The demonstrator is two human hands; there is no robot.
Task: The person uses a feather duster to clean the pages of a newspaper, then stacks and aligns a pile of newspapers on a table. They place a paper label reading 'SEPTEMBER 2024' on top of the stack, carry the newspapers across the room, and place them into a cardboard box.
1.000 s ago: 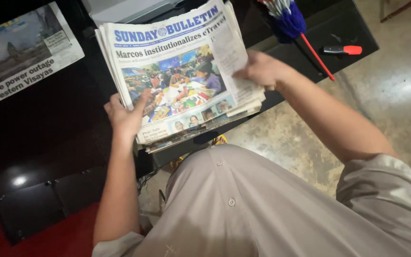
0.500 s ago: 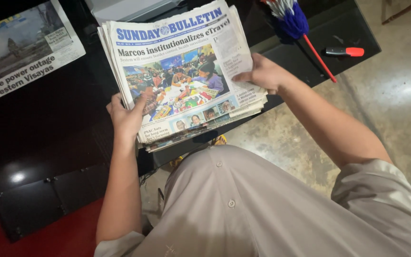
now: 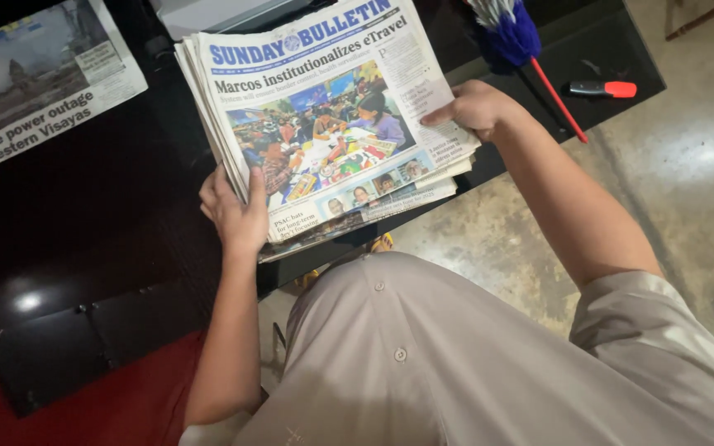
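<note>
Since a second ago the loose top page that the right hand (image 3: 477, 107) had lifted is down flat on the stack of newspapers (image 3: 324, 124); that hand has slid from the upper right edge to the right side, about midway. The left hand (image 3: 235, 213) has barely shifted.

Now:
- Stack sits on the near edge of the black table (image 3: 84, 231), its lower right corner hanging off over the concrete floor (image 3: 671, 215).
- Left hand clamps the lower left corner, thumb lying on the front page, fingers curled under the edge.
- Right hand is loosely closed on the right edge, index finger pressing the top sheet; I cannot tell whether the other fingers wrap underneath.
- Another newspaper (image 3: 39, 91) lies apart at the table's far left. A blue duster (image 3: 516, 33) with a red stick and a red-capped marker (image 3: 603, 88) lie beyond the right hand, untouched.

Step, as I judge it: squaring up the stack with both hands. Edges are fanned at the bottom, so the next move calls for even pressure from both sides and support under the overhanging corner.
</note>
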